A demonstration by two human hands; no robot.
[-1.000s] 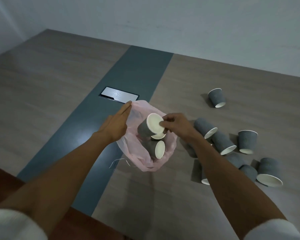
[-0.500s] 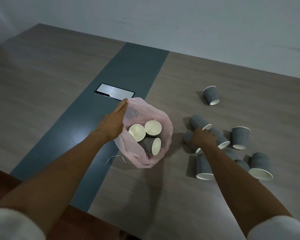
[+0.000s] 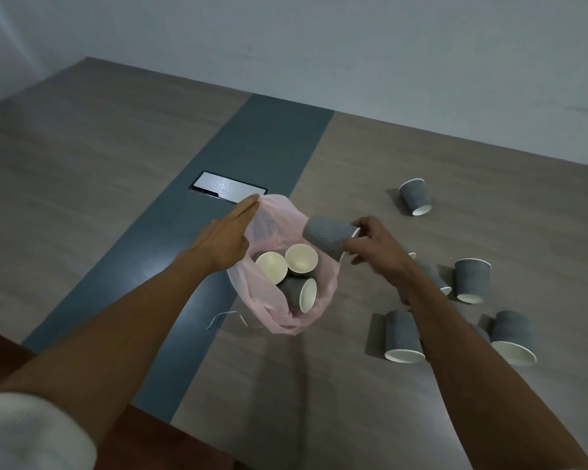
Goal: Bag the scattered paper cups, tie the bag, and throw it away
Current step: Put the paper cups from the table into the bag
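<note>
And the right hand (image 3: 375,247) is back at the bag already! Half a second ago it was down among the loose cups on the right of the wood-grain worktop (image 3: 319,385), and now it has come up with a grey ribbed paper cup (image 3: 330,236), fingers curled round the rim end, base pointing left, held on its side right over the near edge of the thin pink plastic bag (image 3: 279,320). The cup is above the mouth, not yet inside.

The left hand (image 3: 228,237) hasn't shifted: fingers straight and together, pressed against the far-left lip of the bag, propping the mouth wide. Inside, three cups are on show, same as a moment ago, two with cream insides facing up, one lying on its side beneath them.

So this looks like the fourth cup, about to drop. Let go here and it should land on the pile, though it's near the bag's right edge and could tip out.

Still out on the worktop: one cup lying alone (image 3: 416,197) far right, an upturned one (image 3: 472,280), two more (image 3: 402,336) (image 3: 515,337) close to the right forearm, and more partly hidden behind that arm. A silver rectangular hatch (image 3: 228,191) sits in the dark strip beyond the bag. Plenty of bagging left, then the tying and binning
</note>
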